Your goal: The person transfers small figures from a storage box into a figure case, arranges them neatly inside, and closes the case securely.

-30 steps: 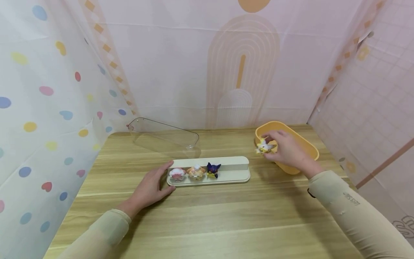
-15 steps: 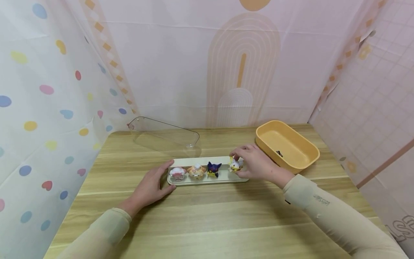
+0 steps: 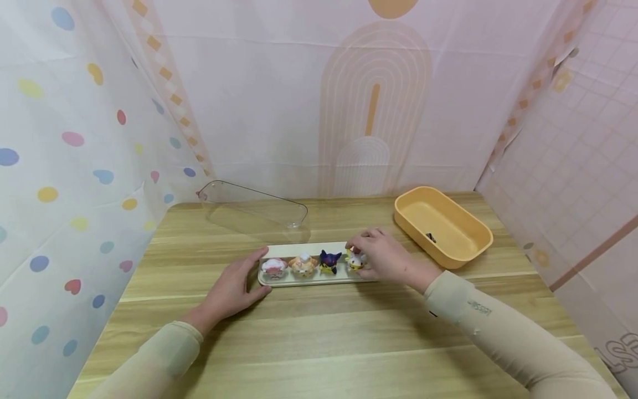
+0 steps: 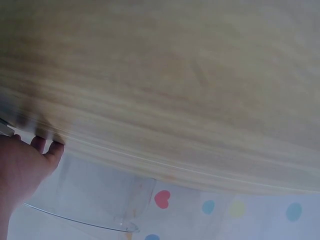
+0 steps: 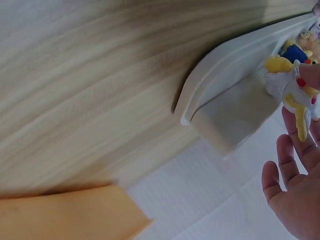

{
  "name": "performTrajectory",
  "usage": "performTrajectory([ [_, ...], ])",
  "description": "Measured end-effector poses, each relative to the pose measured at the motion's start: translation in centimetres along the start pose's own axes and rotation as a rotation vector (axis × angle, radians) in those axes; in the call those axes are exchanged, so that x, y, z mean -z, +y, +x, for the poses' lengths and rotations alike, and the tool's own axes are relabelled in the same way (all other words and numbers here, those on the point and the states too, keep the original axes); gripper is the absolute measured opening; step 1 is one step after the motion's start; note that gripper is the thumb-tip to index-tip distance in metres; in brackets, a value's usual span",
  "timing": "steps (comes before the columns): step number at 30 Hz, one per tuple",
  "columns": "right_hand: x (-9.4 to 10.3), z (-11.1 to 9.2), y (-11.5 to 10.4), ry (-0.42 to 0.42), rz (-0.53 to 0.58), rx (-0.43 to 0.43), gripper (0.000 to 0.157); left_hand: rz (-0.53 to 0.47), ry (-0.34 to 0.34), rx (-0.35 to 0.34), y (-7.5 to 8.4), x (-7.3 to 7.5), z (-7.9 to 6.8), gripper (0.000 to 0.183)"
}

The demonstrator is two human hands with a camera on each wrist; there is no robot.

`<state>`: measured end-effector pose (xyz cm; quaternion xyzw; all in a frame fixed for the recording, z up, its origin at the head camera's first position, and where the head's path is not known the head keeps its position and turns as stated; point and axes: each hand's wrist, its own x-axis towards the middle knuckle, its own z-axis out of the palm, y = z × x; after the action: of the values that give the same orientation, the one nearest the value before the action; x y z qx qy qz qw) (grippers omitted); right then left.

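A long cream display base stands on the table with a row of small toy figures. From the left they are a pink-and-white figure, a tan one with a white top and a dark purple one with yellow. My right hand pinches a white-and-yellow figurine between thumb and fingers, over the base beside the purple one. My left hand holds the base's left end, thumb at the front edge and fingers at the back. The base's right end is hidden by my right hand in the head view.
A yellow-orange bin at the back right holds a small dark item. Behind the base, at back left, a clear plastic cover rests on the wooden table. Patterned cloth hangs behind and at both sides.
My right hand has carried the white-and-yellow figurine left from beside the bin to the base, then a little further left toward the purple figure. My left hand has stayed at the base's end.
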<state>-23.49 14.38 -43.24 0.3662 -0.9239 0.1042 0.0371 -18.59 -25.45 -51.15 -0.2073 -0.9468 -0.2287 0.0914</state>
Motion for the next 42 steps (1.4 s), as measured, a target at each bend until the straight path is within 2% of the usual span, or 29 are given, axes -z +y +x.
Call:
performTrajectory([
  [11, -0.5, 0.0, -0.4, -0.017, 0.011, -0.008, 0.062, 0.0, 0.0, 0.004, -0.2, -0.2, 0.0, 0.095],
  [15, -0.8, -0.4, -1.2, 0.007, -0.031, 0.003, 0.082, -0.001, -0.006, 0.001, -0.2, -0.2, -0.1, 0.095],
  [18, -1.4, -0.9, -2.6, 0.082, -0.101, 0.075, 0.09, -0.006, 0.001, -0.016, -0.3, -0.1, 0.0, 0.095],
  [20, -2.2, -0.9, -3.8, 0.161, -0.162, 0.15, 0.083, -0.007, 0.011, -0.027, -0.4, -0.1, 0.1, 0.096],
  [24, -4.2, 0.1, -5.2, 0.345, -0.303, 0.276, 0.045, -0.006, 0.024, -0.031, -0.5, 0.0, 0.3, 0.096],
  [26, -4.9, 0.6, -5.4, 0.418, -0.349, 0.298, 0.027, -0.008, 0.019, -0.032, -0.4, 0.0, 0.3, 0.096],
  [28, -5.3, 1.0, -5.5, 0.456, -0.37, 0.298, 0.023, -0.014, 0.011, -0.033, -0.3, 0.0, 0.3, 0.095],
  [31, -5.1, 1.2, -5.7, 0.435, -0.358, 0.282, 0.03, -0.014, 0.001, -0.033, -0.4, 0.1, 0.2, 0.095],
  [34, -5.0, 1.4, -6.0, 0.364, -0.341, 0.32, 0.04, -0.011, 0.0, -0.031, -0.4, 0.2, 0.4, 0.096],
  [39, -5.8, 1.5, -7.0, 0.322, -0.369, 0.465, 0.028, -0.019, -0.019, -0.027, -0.3, 0.3, 0.4, 0.098],
  [42, -6.2, 1.1, -7.7, 0.305, -0.377, 0.447, 0.037, -0.02, -0.028, -0.022, -0.3, 0.3, 0.3, 0.098],
])
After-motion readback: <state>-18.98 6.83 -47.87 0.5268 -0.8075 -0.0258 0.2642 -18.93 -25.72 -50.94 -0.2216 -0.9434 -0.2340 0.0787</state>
